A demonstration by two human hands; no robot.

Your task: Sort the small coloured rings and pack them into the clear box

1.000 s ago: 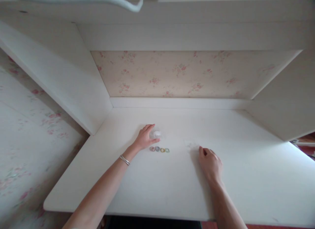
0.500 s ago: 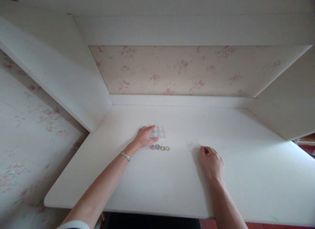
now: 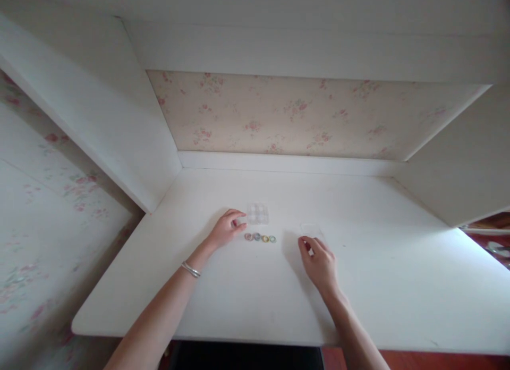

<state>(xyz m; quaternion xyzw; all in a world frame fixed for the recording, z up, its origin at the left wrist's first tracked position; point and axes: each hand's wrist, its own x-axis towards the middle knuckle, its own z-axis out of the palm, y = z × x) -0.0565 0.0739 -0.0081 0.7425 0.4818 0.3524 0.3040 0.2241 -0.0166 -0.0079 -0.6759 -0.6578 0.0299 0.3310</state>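
A clear plastic box with small compartments [image 3: 258,213] lies flat on the white desk. My left hand [image 3: 228,227] is at its left side, thumb and fingers apart, with nothing visible between them. Just in front of the box, several small rings sit in a row: a pinkish one [image 3: 248,237], a grey-blue one [image 3: 257,236], a yellow one [image 3: 265,239] and a pale green one [image 3: 272,239]. To their right, my right hand [image 3: 319,259] hovers with thumb and fingertips together; nothing shows in them. Behind it a thin clear lid [image 3: 313,229] lies on the desk, partly hidden by the fingers.
The white desk [image 3: 239,295] has side panels at left [image 3: 99,104] and right [image 3: 458,163]. A low ledge [image 3: 287,162] runs along its back, below floral wallpaper [image 3: 271,115]. Something dark [image 3: 247,356] is under the front edge.
My left hand has let go of the clear box and drawn slightly left. My right hand has left the lid's right edge and moved left, towards the rings. The rings stay in their row.
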